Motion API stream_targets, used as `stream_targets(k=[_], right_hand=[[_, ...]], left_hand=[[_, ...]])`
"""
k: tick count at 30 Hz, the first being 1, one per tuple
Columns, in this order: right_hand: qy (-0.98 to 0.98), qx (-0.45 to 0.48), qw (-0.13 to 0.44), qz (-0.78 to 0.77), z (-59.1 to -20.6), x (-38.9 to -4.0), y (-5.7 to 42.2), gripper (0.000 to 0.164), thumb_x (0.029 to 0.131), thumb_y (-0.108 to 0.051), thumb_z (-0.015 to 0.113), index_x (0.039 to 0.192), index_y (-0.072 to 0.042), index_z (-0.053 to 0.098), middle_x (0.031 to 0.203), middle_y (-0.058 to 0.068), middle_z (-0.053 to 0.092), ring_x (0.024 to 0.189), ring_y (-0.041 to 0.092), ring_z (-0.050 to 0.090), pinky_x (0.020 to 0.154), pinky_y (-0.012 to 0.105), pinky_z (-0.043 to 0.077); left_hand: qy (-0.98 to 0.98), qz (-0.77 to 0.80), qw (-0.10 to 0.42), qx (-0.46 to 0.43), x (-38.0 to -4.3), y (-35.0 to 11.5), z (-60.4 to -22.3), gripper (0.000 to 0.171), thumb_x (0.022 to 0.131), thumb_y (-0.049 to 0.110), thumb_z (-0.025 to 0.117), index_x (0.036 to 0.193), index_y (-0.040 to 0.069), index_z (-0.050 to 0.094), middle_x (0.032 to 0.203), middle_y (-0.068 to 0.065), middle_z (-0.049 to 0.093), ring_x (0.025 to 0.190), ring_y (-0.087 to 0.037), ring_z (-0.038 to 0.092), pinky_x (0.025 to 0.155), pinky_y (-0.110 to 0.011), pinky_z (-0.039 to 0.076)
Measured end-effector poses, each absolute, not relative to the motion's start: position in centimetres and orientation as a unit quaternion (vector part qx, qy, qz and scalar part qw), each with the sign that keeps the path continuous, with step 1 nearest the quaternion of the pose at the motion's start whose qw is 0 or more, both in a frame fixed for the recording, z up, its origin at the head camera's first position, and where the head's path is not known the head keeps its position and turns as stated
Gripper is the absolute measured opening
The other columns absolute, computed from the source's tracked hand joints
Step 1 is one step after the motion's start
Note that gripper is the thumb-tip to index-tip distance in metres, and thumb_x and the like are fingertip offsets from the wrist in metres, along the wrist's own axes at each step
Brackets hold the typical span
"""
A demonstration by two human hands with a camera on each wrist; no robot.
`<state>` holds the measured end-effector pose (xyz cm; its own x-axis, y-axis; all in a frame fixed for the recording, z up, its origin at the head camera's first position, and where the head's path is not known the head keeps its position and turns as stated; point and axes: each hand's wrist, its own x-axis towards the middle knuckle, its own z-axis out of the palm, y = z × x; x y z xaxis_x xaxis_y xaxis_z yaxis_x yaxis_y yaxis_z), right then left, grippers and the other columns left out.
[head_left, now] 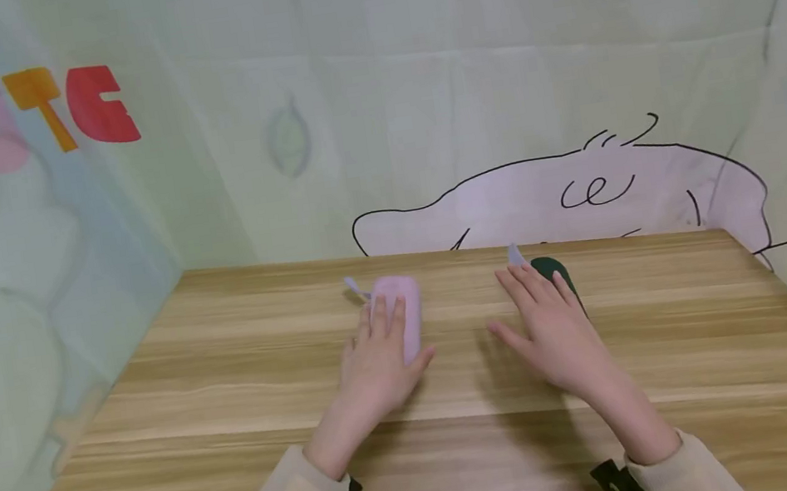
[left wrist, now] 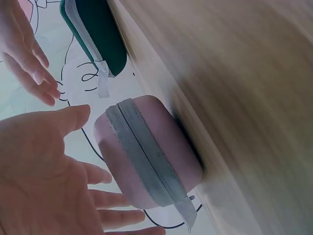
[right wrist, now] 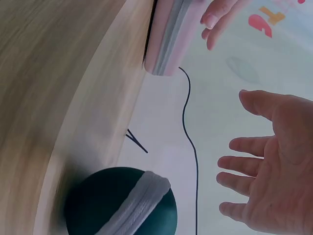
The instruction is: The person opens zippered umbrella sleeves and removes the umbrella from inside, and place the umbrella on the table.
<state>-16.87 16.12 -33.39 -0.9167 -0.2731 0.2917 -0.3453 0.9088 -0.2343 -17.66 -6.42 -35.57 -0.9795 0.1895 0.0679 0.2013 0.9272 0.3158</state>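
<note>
While left hand [head_left: 380, 363] spreads above pink case [head_left: 408, 298] | right hand [head_left: 559, 333], also spread, hovers above green case [head_left: 548, 265] | left contact unclear

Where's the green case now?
In the head view, the green case sits far back on the table, right of the pink case, partly hidden by the right hand.

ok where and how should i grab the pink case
Probably around the middle of the pink case, pinching its two long sides from above: it lies flat on the table, longer than wide, with the strap sticking out at the far left corner.
</note>
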Motion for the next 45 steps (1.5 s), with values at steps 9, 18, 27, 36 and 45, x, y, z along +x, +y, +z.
stream_targets(k=[9, 18, 27, 36, 45], right_hand=[[-0.962, 0.181, 0.14, 0.15, -33.5, -17.4, 15.5, 0.067, 0.093, -0.043, 0.058, 0.145, -0.005, 0.04, 0.149, 0.017, 0.042, 0.14, 0.035, 0.036, 0.117, 0.057, 0.018], [-0.958, 0.185, 0.136, 0.17, -34.0, -18.1, 15.0, 0.064, 0.093, -0.04, 0.06, 0.145, -0.007, 0.04, 0.147, 0.016, 0.043, 0.139, 0.034, 0.037, 0.115, 0.058, 0.023], [-0.954, 0.184, 0.146, 0.188, -34.0, -18.7, 14.2, 0.062, 0.093, -0.039, 0.06, 0.144, -0.008, 0.042, 0.146, 0.016, 0.045, 0.134, 0.036, 0.042, 0.113, 0.056, 0.028], [-0.951, 0.19, 0.151, 0.191, -33.8, -19.7, 13.3, 0.06, 0.093, -0.037, 0.061, 0.143, -0.007, 0.044, 0.145, 0.016, 0.047, 0.133, 0.037, 0.044, 0.11, 0.056, 0.033], [-0.949, 0.204, 0.15, 0.189, -32.7, -20.8, 12.4, 0.057, 0.095, -0.036, 0.057, 0.143, -0.008, 0.044, 0.143, 0.016, 0.049, 0.131, 0.035, 0.047, 0.108, 0.052, 0.037]], left_hand=[[-0.98, -0.169, 0.021, -0.1, -18.0, -6.4, -35.7, 0.081, 0.094, 0.051, 0.052, 0.154, 0.008, 0.02, 0.16, -0.02, 0.016, 0.146, -0.041, 0.018, 0.11, -0.062, 0.03], [-0.978, -0.186, 0.016, -0.089, -18.2, -6.4, -36.0, 0.081, 0.093, 0.05, 0.054, 0.154, 0.007, 0.02, 0.159, -0.022, 0.015, 0.144, -0.044, 0.022, 0.109, -0.061, 0.031], [-0.979, -0.19, 0.014, -0.074, -18.4, -6.0, -35.9, 0.08, 0.094, 0.051, 0.052, 0.154, 0.007, 0.02, 0.158, -0.024, 0.017, 0.142, -0.045, 0.027, 0.106, -0.061, 0.036], [-0.979, -0.193, 0.001, -0.065, -18.9, -5.8, -35.9, 0.08, 0.094, 0.048, 0.054, 0.153, 0.005, 0.02, 0.157, -0.026, 0.019, 0.135, -0.044, 0.036, 0.098, -0.058, 0.044], [-0.979, -0.192, 0.0, -0.063, -19.2, -6.0, -35.9, 0.077, 0.094, 0.043, 0.055, 0.152, 0.002, 0.023, 0.155, -0.029, 0.021, 0.129, -0.045, 0.042, 0.092, -0.057, 0.048]])
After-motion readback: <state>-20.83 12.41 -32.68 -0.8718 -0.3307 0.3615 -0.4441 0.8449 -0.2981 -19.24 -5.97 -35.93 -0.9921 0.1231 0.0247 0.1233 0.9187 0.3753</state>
